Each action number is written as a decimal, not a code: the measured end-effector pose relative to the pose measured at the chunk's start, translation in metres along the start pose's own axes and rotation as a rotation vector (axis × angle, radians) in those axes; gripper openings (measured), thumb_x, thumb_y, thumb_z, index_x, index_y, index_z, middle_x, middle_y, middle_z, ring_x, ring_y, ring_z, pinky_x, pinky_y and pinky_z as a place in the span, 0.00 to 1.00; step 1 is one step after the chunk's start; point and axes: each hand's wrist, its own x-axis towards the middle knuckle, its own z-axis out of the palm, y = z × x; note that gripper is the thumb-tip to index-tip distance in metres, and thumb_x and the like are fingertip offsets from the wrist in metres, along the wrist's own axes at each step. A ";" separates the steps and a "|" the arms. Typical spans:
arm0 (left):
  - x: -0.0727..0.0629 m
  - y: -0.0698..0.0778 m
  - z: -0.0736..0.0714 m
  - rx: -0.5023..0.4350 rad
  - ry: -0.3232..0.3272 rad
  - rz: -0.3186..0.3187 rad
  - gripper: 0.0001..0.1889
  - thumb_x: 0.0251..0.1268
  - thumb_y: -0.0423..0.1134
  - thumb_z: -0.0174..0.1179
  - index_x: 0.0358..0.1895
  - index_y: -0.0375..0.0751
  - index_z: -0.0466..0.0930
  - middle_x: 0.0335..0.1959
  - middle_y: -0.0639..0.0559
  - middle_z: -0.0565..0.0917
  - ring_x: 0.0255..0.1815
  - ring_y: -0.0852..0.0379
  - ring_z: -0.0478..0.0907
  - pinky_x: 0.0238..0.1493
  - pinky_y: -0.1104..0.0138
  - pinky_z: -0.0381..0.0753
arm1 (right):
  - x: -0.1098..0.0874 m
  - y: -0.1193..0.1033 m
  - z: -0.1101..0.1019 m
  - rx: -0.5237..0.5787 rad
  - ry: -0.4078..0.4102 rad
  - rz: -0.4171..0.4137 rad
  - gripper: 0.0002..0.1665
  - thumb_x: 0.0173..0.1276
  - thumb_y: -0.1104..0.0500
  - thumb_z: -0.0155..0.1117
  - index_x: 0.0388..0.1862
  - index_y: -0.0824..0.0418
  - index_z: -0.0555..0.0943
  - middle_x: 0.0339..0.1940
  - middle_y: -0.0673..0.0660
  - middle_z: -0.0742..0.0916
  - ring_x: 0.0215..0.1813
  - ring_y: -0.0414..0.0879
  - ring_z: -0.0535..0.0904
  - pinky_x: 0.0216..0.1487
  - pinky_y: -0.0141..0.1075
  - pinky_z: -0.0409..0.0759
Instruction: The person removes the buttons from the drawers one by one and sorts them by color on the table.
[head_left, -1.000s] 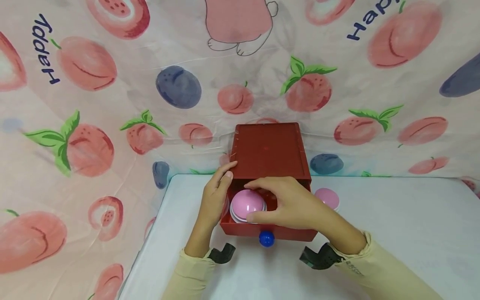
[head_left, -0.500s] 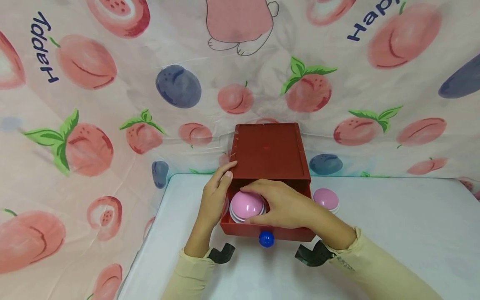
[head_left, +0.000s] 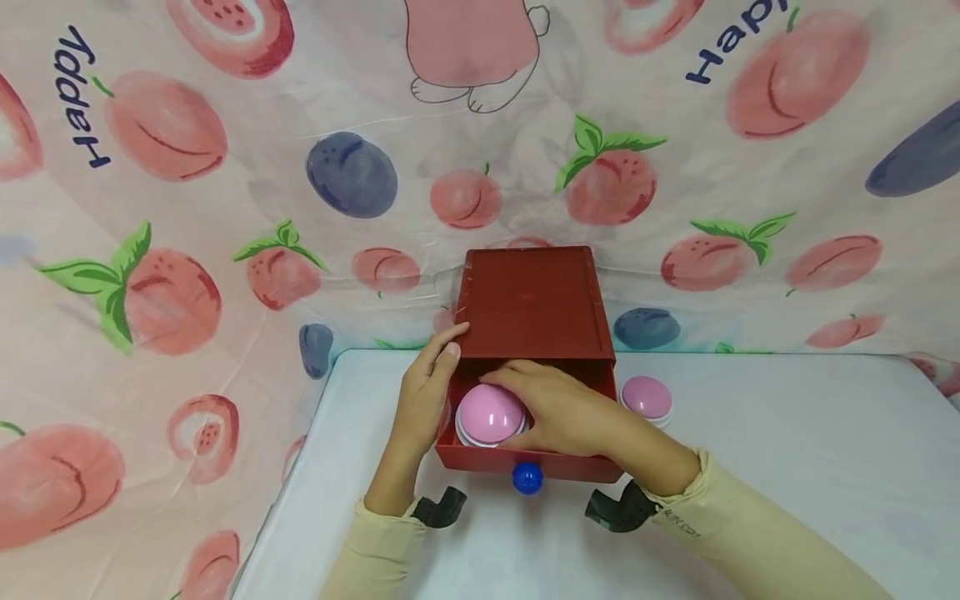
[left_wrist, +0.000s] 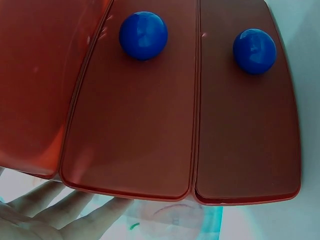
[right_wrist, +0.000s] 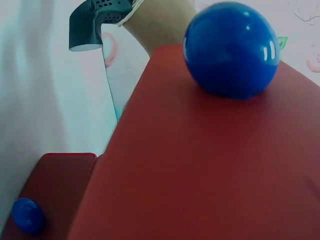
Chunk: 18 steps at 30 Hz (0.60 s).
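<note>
A small red cabinet point(head_left: 536, 308) stands at the table's back edge with its top drawer point(head_left: 480, 460) pulled out. Inside the drawer, at its left, sits a round pink-domed piece with a white base point(head_left: 491, 412). My right hand point(head_left: 558, 412) reaches in from the right, fingers curled behind the dome and thumb at its front. The drawer front and its blue knob point(right_wrist: 232, 50) fill much of the right wrist view. My left hand point(head_left: 426, 396) rests along the cabinet's left side with its fingers extended. Those fingers point(left_wrist: 70, 210) show beneath the cabinet's edge in the left wrist view.
A second pink-domed piece point(head_left: 647, 398) stands on the white table point(head_left: 787, 450), right of the cabinet. Two closed drawers with blue knobs point(left_wrist: 143, 36) appear in the left wrist view. A fruit-printed cloth point(head_left: 360, 100) hangs behind and at the left.
My right hand has shifted slightly left and closer around the pink-domed piece, which stays in the drawer. The left hand keeps its place. The head view has drifted a little.
</note>
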 end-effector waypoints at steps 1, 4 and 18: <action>0.000 0.000 0.000 -0.004 -0.002 0.000 0.18 0.82 0.55 0.46 0.68 0.68 0.75 0.68 0.59 0.77 0.70 0.58 0.73 0.73 0.53 0.70 | 0.000 0.000 0.000 -0.004 0.007 -0.004 0.44 0.56 0.45 0.81 0.69 0.55 0.76 0.64 0.54 0.82 0.66 0.51 0.78 0.66 0.51 0.80; 0.000 0.001 0.000 -0.010 -0.005 -0.001 0.18 0.82 0.55 0.46 0.68 0.68 0.75 0.68 0.59 0.77 0.70 0.57 0.73 0.73 0.52 0.71 | -0.001 -0.001 0.000 -0.015 0.025 0.003 0.41 0.54 0.45 0.82 0.65 0.54 0.78 0.60 0.53 0.84 0.63 0.49 0.79 0.64 0.49 0.81; -0.001 0.001 -0.001 -0.030 -0.012 -0.017 0.18 0.82 0.54 0.47 0.68 0.67 0.76 0.69 0.57 0.76 0.70 0.54 0.72 0.72 0.50 0.71 | -0.007 -0.012 -0.007 -0.089 0.091 0.080 0.40 0.45 0.44 0.87 0.59 0.52 0.85 0.51 0.50 0.88 0.53 0.47 0.84 0.51 0.46 0.87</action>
